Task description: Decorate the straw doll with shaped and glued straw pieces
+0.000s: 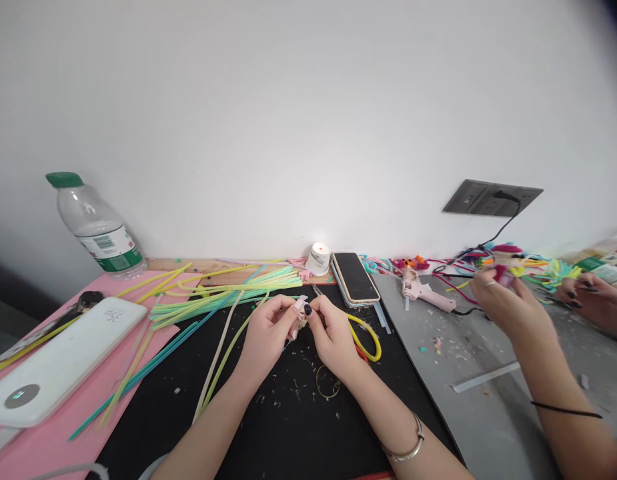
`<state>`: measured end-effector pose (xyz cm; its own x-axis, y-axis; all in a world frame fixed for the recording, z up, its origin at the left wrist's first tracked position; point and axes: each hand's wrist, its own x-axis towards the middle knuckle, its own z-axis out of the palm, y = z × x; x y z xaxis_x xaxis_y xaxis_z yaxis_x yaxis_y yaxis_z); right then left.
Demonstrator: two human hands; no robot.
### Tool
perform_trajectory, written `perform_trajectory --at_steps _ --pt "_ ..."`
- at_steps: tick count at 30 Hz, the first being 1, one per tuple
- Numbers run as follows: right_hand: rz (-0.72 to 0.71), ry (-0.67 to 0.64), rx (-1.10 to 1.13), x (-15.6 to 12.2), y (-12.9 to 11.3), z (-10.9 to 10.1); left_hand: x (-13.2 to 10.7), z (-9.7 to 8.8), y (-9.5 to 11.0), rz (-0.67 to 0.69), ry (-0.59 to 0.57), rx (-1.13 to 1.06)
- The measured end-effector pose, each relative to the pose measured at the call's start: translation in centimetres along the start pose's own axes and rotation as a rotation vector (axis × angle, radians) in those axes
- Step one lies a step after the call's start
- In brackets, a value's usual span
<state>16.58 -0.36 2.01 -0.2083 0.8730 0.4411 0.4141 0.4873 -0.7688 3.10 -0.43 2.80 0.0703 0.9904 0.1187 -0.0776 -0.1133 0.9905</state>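
My left hand (268, 331) and my right hand (332, 335) meet over the black mat (288, 427). Between their pinched fingertips is a small pale, cream-coloured piece (301, 320), mostly covered by the fingers, so its kind cannot be made out. Just beyond my hands lie the tips of a metal tool (317, 289). Left of my left hand spreads a bundle of pale green pipe cleaners (218, 307), with blue pipe cleaners (143, 370) running diagonally beside it. A bent yellow pipe cleaner (372, 337) curves to the right of my right hand.
A white power bank (73, 360) rests on pink sheeting (128, 427) at left, near a bottle (101, 230). A white cup (319, 259) and phone (357, 278) stand behind my hands. At right are a glue gun (428, 293) and a co-worker's hands (518, 310).
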Motion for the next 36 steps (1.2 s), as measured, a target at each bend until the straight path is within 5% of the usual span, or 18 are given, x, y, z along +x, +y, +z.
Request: perform_trajectory --at_steps 15,25,36 --pt "0.029 0.020 0.108 -0.08 0.29 -0.13 -0.07 0.04 0.79 -0.062 -0.018 -0.116" --pt "0.277 0.093 0.612 0.10 -0.22 0.70 -0.23 0.17 0.64 -0.112 -0.076 -0.181" --pt "0.347 0.025 0.788 0.67 0.28 0.51 -0.15 -0.02 0.66 -0.114 -0.089 -0.174"
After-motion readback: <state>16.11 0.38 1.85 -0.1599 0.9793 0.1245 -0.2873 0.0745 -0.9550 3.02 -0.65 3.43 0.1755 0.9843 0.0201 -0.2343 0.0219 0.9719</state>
